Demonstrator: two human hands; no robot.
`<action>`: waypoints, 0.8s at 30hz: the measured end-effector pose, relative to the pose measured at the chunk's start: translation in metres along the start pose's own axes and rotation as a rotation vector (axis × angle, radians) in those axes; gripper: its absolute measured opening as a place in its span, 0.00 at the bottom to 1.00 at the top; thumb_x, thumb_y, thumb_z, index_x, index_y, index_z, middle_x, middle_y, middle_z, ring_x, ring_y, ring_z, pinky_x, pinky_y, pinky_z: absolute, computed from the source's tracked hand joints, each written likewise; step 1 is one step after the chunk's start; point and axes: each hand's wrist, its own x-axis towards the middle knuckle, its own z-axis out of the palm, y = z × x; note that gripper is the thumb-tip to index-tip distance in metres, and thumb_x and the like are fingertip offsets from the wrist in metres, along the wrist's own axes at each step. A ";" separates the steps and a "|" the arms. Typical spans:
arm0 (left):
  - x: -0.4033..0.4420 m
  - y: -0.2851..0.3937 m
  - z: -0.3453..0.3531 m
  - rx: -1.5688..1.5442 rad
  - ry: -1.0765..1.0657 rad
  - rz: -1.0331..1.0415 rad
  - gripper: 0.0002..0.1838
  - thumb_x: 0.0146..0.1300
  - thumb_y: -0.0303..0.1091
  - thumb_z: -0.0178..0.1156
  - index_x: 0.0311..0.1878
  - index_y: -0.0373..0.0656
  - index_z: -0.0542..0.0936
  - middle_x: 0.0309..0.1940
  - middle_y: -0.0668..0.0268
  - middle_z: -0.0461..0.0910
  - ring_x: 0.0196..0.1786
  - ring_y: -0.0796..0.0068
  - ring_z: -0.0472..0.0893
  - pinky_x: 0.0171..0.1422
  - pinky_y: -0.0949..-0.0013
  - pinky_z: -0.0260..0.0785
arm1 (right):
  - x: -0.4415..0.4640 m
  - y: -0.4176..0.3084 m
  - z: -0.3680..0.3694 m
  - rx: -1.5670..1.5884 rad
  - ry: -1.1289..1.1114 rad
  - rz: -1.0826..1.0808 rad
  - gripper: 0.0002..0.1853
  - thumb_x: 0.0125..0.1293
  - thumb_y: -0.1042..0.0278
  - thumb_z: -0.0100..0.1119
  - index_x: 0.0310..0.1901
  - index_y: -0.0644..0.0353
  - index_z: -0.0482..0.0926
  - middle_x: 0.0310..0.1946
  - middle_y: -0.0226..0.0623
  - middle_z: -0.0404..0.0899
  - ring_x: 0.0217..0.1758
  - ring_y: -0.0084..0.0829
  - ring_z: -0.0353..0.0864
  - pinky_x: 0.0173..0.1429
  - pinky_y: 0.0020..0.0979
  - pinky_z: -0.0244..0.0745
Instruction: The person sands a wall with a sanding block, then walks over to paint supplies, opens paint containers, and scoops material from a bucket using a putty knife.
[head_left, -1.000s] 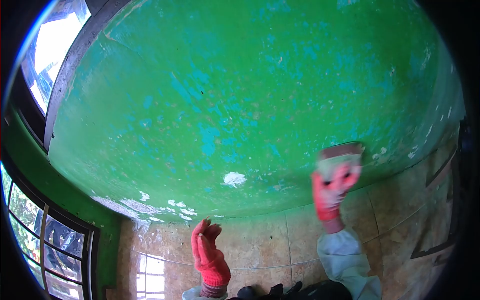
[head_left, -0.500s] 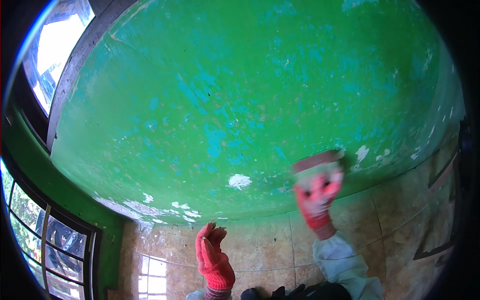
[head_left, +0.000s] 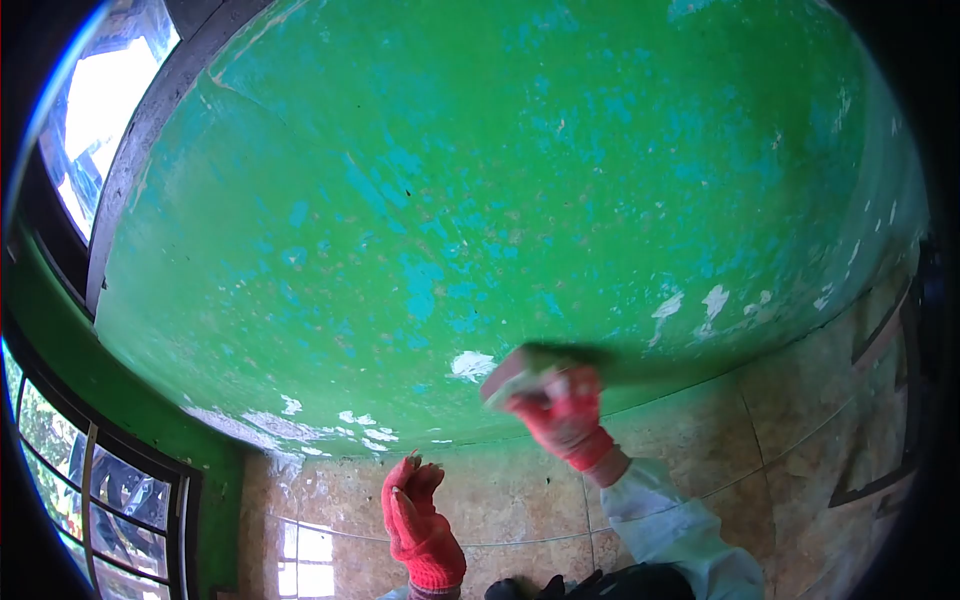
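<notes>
My right hand (head_left: 565, 415), in a red and white glove, grips a sanding block (head_left: 510, 378) with a brownish face and a pale layer. The block lies against the lower part of the green wall (head_left: 480, 180), just right of a white bare patch (head_left: 471, 365). Motion slightly blurs both hand and block. My left hand (head_left: 420, 525), in a red knitted glove, is raised near the foot of the wall with loosely curled fingers. No object shows in it.
Blue and white patches show through the wall's worn green paint. Below it run brown tiles (head_left: 680, 440) with a window reflection. A barred window (head_left: 125, 500) stands lower left, another bright opening (head_left: 110, 100) upper left. A dark frame (head_left: 885, 480) is at right.
My right hand has swept the block left and a little down along the wall, and the block has tilted. My left hand stays nearly in place, while the view shifts slightly.
</notes>
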 end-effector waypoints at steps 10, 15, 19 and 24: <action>0.000 0.002 -0.008 0.010 0.028 -0.005 0.28 0.76 0.51 0.37 0.61 0.35 0.69 0.54 0.57 0.75 0.51 0.66 0.78 0.60 0.61 0.70 | 0.083 -0.051 -0.050 -0.221 0.336 0.093 0.32 0.55 0.53 0.66 0.62 0.46 0.68 0.59 0.47 0.59 0.58 0.42 0.65 0.55 0.46 0.69; -0.004 0.008 -0.005 0.010 0.024 0.013 0.27 0.76 0.51 0.36 0.60 0.35 0.70 0.53 0.56 0.76 0.50 0.65 0.78 0.60 0.60 0.70 | 0.020 -0.058 0.024 -0.491 0.151 -0.483 0.36 0.57 0.37 0.62 0.68 0.16 0.61 0.64 0.33 0.59 0.64 0.41 0.62 0.62 0.50 0.64; -0.004 0.009 -0.009 -0.021 0.019 -0.010 0.27 0.76 0.51 0.37 0.60 0.35 0.69 0.53 0.57 0.75 0.50 0.66 0.78 0.61 0.61 0.69 | 0.063 -0.059 -0.035 -0.130 0.174 -0.004 0.34 0.49 0.54 0.71 0.61 0.37 0.71 0.63 0.45 0.58 0.58 0.49 0.66 0.56 0.49 0.67; -0.004 0.014 -0.015 0.048 0.055 0.044 0.28 0.76 0.52 0.37 0.61 0.35 0.69 0.55 0.58 0.74 0.51 0.67 0.77 0.60 0.62 0.69 | 0.106 -0.057 -0.067 -0.246 0.467 0.150 0.50 0.40 0.70 0.76 0.68 0.47 0.61 0.71 0.60 0.42 0.69 0.63 0.55 0.64 0.54 0.63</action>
